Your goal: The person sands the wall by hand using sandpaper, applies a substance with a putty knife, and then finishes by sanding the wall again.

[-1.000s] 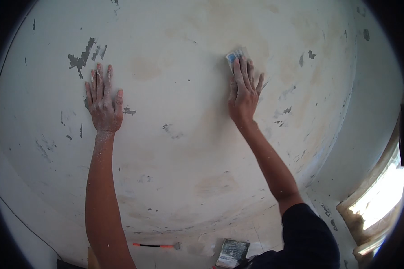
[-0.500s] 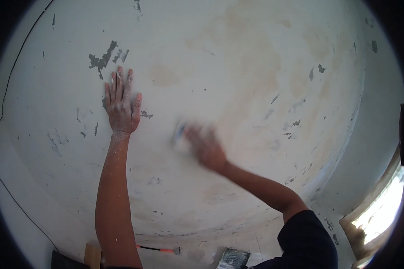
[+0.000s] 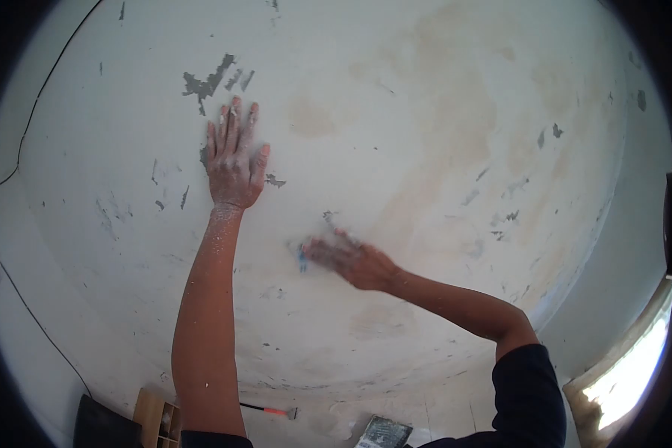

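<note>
Head view, sanding pad under right fingers

The left hand lies flat on the white, stained plaster wall, fingers spread upward and dusted with white powder, just below a grey patch of chipped paint. The right hand is blurred; it presses a small blue-edged pad against the wall, lower and to the right of the left hand. At the bottom lie an orange-handled tool and a wooden box. A bright window shows at lower right.
</note>
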A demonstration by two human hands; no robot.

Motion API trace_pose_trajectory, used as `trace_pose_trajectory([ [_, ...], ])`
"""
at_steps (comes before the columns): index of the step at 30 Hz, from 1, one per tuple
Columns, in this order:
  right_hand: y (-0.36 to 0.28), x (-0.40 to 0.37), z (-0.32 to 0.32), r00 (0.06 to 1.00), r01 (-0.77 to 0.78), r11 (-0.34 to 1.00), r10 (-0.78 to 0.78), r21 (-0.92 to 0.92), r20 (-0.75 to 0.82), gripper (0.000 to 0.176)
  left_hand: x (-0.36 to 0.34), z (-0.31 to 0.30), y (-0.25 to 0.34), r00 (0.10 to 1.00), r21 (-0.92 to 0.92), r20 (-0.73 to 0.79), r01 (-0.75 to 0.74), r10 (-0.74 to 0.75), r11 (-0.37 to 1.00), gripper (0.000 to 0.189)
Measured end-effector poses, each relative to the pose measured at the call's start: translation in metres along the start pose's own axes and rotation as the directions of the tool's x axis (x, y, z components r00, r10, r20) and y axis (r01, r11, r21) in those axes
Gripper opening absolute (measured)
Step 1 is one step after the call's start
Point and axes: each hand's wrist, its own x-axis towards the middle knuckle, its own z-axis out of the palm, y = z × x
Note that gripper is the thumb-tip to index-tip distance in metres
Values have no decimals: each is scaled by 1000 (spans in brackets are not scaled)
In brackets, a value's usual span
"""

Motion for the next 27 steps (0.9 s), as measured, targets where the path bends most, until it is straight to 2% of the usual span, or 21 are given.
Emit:
trace_pose_trajectory([
  [1, 15, 6, -9, 999, -33, 999, 33, 25, 1, 69, 2, 0, 1, 1000, -14, -1, 10, -10, 1000, 64],
  [2, 39, 22, -34, 983, -183, 958, 170, -220, -76, 65, 0, 0, 2, 1000, -32, 10, 15, -15, 999, 64],
  [3, 64, 40, -63, 922, -383, 878, 341, -287, -185, 63, -2, 0, 1, 1000, -22, 21, 18, -17, 1000, 64],
  [4, 86, 53, -83, 818, -537, 787, 398, -304, -415, 61, -1, 0, 1, 1000, -26, 16, 8, -8, 1000, 64],
  [7, 66, 63, -56, 816, -500, 844, 386, -192, -430, 65, -1, 0, 0, 1000, -36, 2, 3, -3, 999, 64],
  [8, 40, 47, -20, 932, -297, 944, 254, -146, -259, 66, -1, 0, -1, 1000, -48, -9, -4, 4, 999, 64],
  [9, 8, 25, 7, 995, -96, 989, 94, -111, -18, 67, -1, 0, 0, 1000, -55, -5, 2, -3, 998, 64],
  [10, -20, 1, 27, 989, 12, 997, 1, -81, 147, 67, -2, 0, 0, 1000, -41, -6, -2, 2, 999, 63],
  [11, -18, -3, 22, 988, 4, 996, 10, -86, 153, 67, -1, 1, -1, 1000, -24, -18, -12, 12, 1000, 63],
  [13, 9, -6, -4, 992, -91, 985, 102, -148, 68, 66, 1, 2, -2, 999, -29, -31, -14, 13, 999, 63],
  [15, 54, 2, -54, 898, -440, 817, 414, -374, -153, 65, -2, 4, -2, 1000, -43, -15, -11, 11, 999, 62],
  [16, 53, -3, -49, 896, -441, 815, 422, -375, -138, 65, -2, 6, -3, 999, -42, -43, -21, 19, 999, 63],
  [19, 38, -29, -7, 830, -543, 811, 479, -219, -284, 66, -1, 9, -7, 997, -49, -64, -40, 37, 998, 63],
  [20, -3, -54, 25, 953, -294, 952, 284, -90, -108, 65, -1, 11, -8, 995, -40, -91, -51, 47, 998, 63],
  [21, -41, -77, 35, 982, -68, 982, 97, -177, 160, 66, -3, 13, -7, 991, -31, -120, -62, 58, 998, 62],
  [23, -42, -96, 37, 989, -25, 1000, 26, -9, 146, 67, -4, 14, -6, 992, -38, -116, -60, 55, 997, 62],
  [25, -10, -83, 19, 949, -279, 926, 306, -253, 73, 68, -4, 16, -9, 992, -43, -113, -60, 55, 997, 63],
  [26, 14, -66, -12, 896, -445, 859, 427, -255, -126, 68, -5, 18, -9, 994, -48, -93, -65, 61, 997, 63],
  [27, 33, -53, -35, 792, -597, 769, 520, -230, -320, 68, -3, 19, -11, 992, -42, -112, -70, 65, 997, 63],
])
